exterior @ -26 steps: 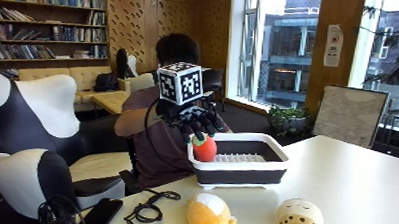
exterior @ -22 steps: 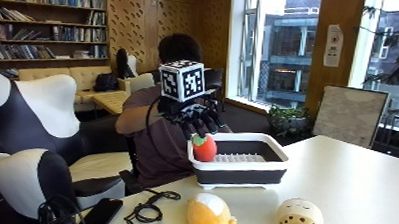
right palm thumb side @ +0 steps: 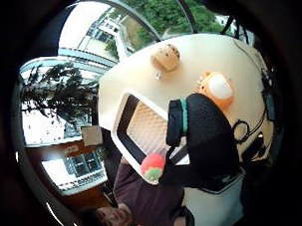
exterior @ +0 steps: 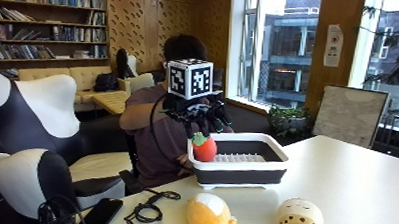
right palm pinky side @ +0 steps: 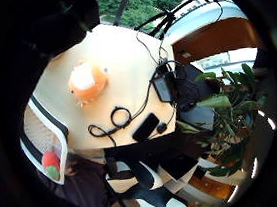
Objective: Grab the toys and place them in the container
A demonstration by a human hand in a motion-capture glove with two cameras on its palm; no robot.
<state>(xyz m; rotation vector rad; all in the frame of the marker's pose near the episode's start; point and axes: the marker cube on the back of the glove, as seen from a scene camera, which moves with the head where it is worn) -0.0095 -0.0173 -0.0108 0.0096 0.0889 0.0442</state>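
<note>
2 toys, an orange plush (exterior: 208,213) and a cream spotted one (exterior: 300,218), lie on the pale table (exterior: 357,182) in front of the container (exterior: 239,160). Gloved right hand (exterior: 201,113) hovers over the container's near corner, its fingers pinching the strawberry toy (exterior: 204,147) by its green top. Bookshelves (exterior: 46,21) and large windows (exterior: 282,45) line the room.

I see bare ribbed floor across the white-rimmed dark rectangular container (exterior: 240,163), red strawberry toy (exterior: 204,148) over its near corner, 2 plush toys well apart in front, black cables (exterior: 147,210) at table edge
</note>
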